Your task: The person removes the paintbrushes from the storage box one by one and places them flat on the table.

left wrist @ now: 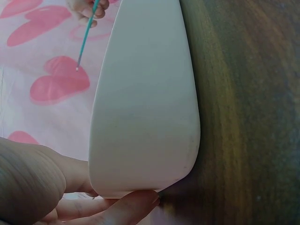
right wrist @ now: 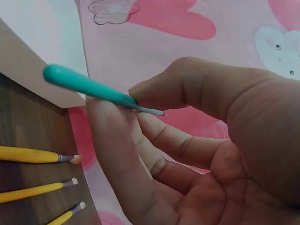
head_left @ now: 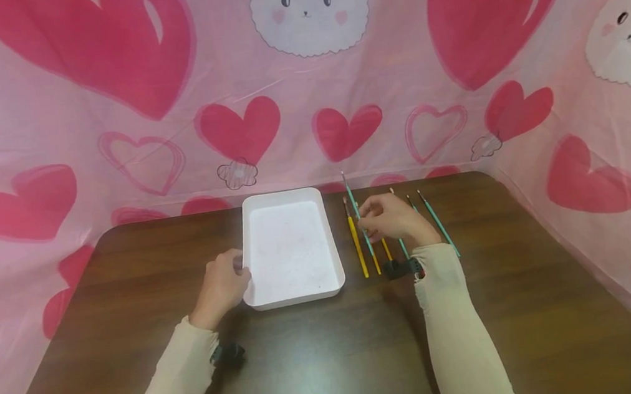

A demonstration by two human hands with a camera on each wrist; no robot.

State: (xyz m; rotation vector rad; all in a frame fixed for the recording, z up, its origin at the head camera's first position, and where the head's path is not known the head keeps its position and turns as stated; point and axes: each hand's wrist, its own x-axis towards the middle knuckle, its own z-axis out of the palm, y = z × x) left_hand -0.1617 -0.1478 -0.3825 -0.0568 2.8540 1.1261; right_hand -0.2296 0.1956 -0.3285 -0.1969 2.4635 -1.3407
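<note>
A white rectangular tray [head_left: 292,249] lies on the table, and nothing is seen in it. At its left side my left hand [head_left: 222,286] grips the wall; the left wrist view has the fingers [left wrist: 129,206] curled at the tray's end. Right of the tray, my right hand [head_left: 393,218] pinches a slim teal paintbrush [right wrist: 70,82] between thumb and fingers. This brush is raised above the table, its bristle tip pointing towards the back curtain. Beneath and beside that hand lie several yellow and teal paintbrushes, among them a yellow paintbrush [head_left: 358,249]. The hand partly covers some.
A teal paintbrush [head_left: 438,224] lies farthest right in the row. The brown wooden table [head_left: 307,360] ends at a pink heart-patterned curtain [head_left: 294,80] behind and at the sides. Dark wrist cameras sit below both hands.
</note>
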